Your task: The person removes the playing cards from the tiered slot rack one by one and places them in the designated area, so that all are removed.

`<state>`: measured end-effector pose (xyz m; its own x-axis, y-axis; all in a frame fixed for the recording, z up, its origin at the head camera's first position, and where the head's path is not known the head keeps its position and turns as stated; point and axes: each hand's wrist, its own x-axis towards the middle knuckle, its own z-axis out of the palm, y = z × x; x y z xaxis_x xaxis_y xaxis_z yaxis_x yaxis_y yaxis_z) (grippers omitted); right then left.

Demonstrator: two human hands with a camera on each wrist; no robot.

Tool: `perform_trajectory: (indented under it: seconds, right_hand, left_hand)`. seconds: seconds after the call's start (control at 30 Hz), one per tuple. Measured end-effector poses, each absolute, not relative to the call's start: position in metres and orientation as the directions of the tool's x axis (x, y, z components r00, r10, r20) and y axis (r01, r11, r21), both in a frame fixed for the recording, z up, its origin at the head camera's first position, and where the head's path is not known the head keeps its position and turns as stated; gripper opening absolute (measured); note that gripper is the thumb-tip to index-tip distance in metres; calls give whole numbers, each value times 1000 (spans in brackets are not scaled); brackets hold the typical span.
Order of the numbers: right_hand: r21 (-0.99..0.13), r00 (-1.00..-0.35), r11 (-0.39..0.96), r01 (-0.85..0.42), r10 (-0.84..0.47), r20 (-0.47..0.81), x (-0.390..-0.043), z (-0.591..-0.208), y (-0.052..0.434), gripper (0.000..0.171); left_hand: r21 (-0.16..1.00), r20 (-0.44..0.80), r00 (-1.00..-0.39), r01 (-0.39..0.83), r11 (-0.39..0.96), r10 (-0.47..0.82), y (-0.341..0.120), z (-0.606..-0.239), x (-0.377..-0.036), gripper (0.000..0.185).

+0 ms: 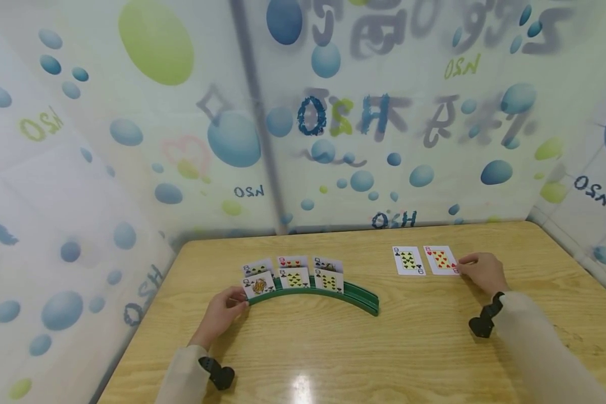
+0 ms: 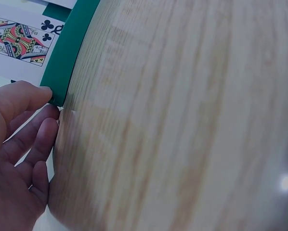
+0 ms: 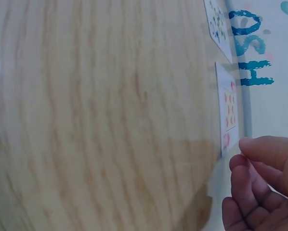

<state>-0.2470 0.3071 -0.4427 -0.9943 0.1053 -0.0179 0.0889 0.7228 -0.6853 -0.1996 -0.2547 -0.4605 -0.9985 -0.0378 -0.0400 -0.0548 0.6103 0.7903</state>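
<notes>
A curved green card holder (image 1: 333,297) stands on the wooden table (image 1: 384,353) with several playing cards upright in two rows. My left hand (image 1: 222,311) rests at its left end, beside the queen of clubs (image 1: 258,284). In the left wrist view the thumb of that hand (image 2: 19,144) touches the tip of the holder (image 2: 62,57) below the queen (image 2: 19,41), fingers loosely curled and holding nothing. My right hand (image 1: 482,272) lies beside a face-up red eight (image 1: 440,260). Its loosely curled fingertips (image 3: 264,187) sit just off the card's corner (image 3: 228,108).
An eight of clubs (image 1: 408,260) lies flat to the left of the red eight, also seen as the far card (image 3: 217,24) in the right wrist view. Translucent bubble-printed sheeting (image 1: 333,140) walls the table's back and sides. Black wrist mounts sit on both sleeves.
</notes>
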Motion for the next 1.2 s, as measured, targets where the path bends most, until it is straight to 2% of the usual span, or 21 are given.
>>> perform_trajectory:
  seconds: [0.27, 0.63, 1.2]
  right_hand:
    - [-696, -997, 715, 65, 78, -13, -249, -435, 297, 34]
    - [-691, -997, 722, -39, 14, 71, -250, -424, 250, 28]
    - [-738, -966, 625, -252, -212, 150, -232, -419, 169, 19]
  left_hand:
    - [787, -35, -999, -52, 615, -39, -254, -461, -199, 27]
    - [782, -38, -998, -61, 620, -49, -254, -461, -199, 27]
    - [793, -21, -999, -45, 607, -47, -252, -460, -197, 26]
